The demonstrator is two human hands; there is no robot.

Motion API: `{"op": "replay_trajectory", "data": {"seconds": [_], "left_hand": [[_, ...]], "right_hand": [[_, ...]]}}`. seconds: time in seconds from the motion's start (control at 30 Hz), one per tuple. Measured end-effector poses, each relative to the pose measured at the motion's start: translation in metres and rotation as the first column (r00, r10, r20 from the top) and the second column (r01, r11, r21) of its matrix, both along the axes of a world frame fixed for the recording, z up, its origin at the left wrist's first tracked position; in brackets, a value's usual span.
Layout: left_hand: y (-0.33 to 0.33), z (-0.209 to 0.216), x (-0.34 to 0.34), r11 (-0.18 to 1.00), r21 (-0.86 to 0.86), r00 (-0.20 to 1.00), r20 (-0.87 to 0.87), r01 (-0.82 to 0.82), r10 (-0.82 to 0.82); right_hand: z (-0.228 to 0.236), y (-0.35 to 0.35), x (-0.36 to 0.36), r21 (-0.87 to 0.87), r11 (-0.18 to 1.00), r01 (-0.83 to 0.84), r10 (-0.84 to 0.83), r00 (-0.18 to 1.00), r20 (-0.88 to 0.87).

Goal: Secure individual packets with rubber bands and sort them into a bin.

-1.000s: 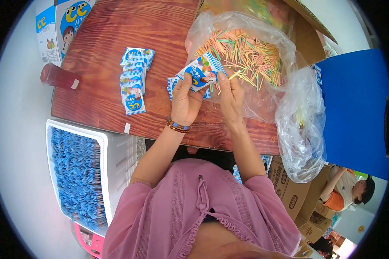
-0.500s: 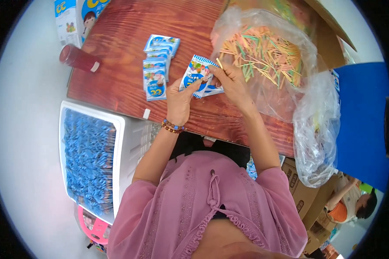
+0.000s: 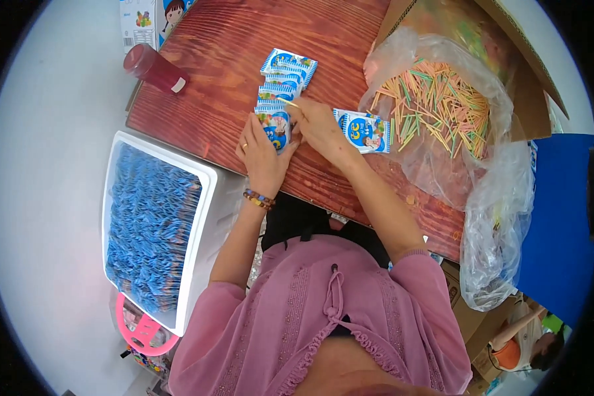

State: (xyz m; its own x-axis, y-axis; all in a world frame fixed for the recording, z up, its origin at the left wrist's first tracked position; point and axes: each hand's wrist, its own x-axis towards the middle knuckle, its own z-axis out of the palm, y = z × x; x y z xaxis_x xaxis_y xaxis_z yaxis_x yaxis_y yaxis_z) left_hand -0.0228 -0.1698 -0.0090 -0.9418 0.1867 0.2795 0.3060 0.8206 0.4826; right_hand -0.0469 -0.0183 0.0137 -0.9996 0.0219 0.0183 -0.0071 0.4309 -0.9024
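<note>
A row of overlapping small blue-and-white sachets (image 3: 282,80) lies on the reddish wooden table (image 3: 231,86). My left hand (image 3: 261,155) grips the nearest sachet (image 3: 276,125) of that row, with the thumb on one side and the fingers on the other. My right hand (image 3: 322,129) reaches over the same sachet and pinches a thin pale-yellow stick (image 3: 287,102), its tip pointing to the upper left. Beside my right wrist a single blue-and-white sachet (image 3: 363,131) lies flat. My right fingertips are partly hidden behind the hand.
A clear plastic bag (image 3: 435,171) holds many coloured thin sticks (image 3: 435,105) at the right, by a cardboard box (image 3: 528,66). A reddish jar (image 3: 155,68) lies at the left edge. Below it stands a white foam box (image 3: 208,198) full of blue sachets. Another person (image 3: 525,336) is at lower right.
The sachet that both hands held now lies on the table at the right. Both hands have moved to the row's nearest sachet. The whole view has shifted a little.
</note>
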Motion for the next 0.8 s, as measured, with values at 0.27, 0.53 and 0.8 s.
{"op": "replay_trajectory", "data": {"seconds": [0.27, 0.53, 0.8], "left_hand": [[0.01, -0.004, -0.016, 0.998, 0.027, 0.997, -0.061, 0.053, -0.051], [0.008, -0.001, -0.012, 0.975, 0.222, 0.999, -0.04, -0.012, 0.021], [0.05, 0.023, 0.004, 0.933, 0.271, 0.971, -0.076, 0.238, -0.226]], "right_hand": [[0.028, 0.149, 0.087, 0.407, 0.712, 0.572, -0.553, 0.814, -0.176], [0.024, 0.153, 0.106, 0.233, 0.899, 0.372, -0.364, 0.928, -0.079], [0.012, 0.143, 0.087, 0.495, 0.833, 0.245, -0.202, 0.97, -0.139]]}}
